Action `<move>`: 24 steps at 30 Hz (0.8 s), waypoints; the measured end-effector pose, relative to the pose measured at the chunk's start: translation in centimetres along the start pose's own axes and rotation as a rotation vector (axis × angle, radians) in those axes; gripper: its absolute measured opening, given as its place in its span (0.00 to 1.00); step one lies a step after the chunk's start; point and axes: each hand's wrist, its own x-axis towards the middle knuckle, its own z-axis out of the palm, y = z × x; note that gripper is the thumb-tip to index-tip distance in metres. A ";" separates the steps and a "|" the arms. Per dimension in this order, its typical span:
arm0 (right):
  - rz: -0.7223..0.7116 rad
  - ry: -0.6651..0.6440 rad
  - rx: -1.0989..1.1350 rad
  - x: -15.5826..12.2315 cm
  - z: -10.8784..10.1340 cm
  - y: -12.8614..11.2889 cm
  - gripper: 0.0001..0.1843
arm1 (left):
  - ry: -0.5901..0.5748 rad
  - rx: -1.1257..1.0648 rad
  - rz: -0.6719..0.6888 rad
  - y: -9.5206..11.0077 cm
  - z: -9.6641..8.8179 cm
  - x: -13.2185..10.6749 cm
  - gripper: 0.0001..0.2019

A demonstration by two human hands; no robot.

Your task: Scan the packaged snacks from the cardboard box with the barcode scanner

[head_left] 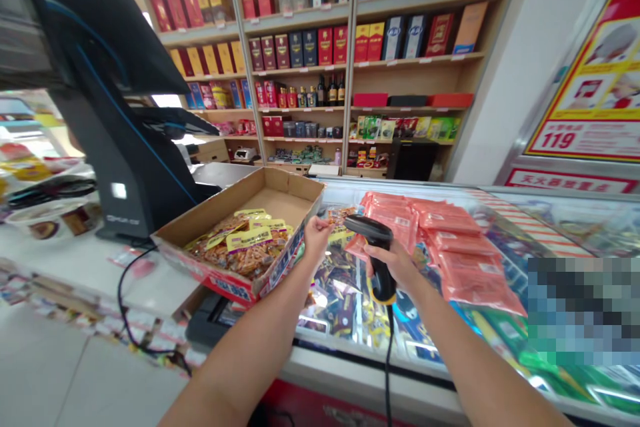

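Note:
My right hand [393, 259] is wrapped round the handle of a black barcode scanner [373, 230], its cable running down over the counter edge. The scanner's head points left, toward a small snack packet [342, 215] with reddish-brown contents and a yellow label. My left hand [317, 235] pinches the near edge of that packet, above the glass freezer top. Left of it stands an open cardboard box [173, 217] partly filled with similar yellow-labelled snack packets [250, 238]. Beyond and to the right of the scanner lie stacked pink-orange packages [463, 244].
A black checkout terminal [135, 154] stands at the left on the white counter [45, 250]. Beneath the packages, the glass-topped freezer [345, 280] shows colourful packs inside. Shelves [300, 70] with boxed bottles line the back. A black cable [123, 307] hangs at the counter's front.

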 end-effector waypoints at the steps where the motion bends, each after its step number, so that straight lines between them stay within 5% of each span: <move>1: -0.002 0.003 -0.001 0.0 0.0 -0.1 0.13 | 0.005 0.020 0.005 0.1 0.0 0.0 0.16; 15: -0.048 -0.010 0.004 -0.1 0.1 0.2 0.12 | 0.018 0.165 0.056 1.0 0.4 -0.6 0.12; 20: -0.068 -0.057 0.053 0.0 1.0 -1.3 0.14 | 0.096 0.431 0.171 5.6 0.8 -2.2 0.08; 24: -0.104 -0.133 0.053 0.6 3.3 -4.2 0.12 | 0.221 0.526 0.300 11.8 -1.5 -1.7 0.07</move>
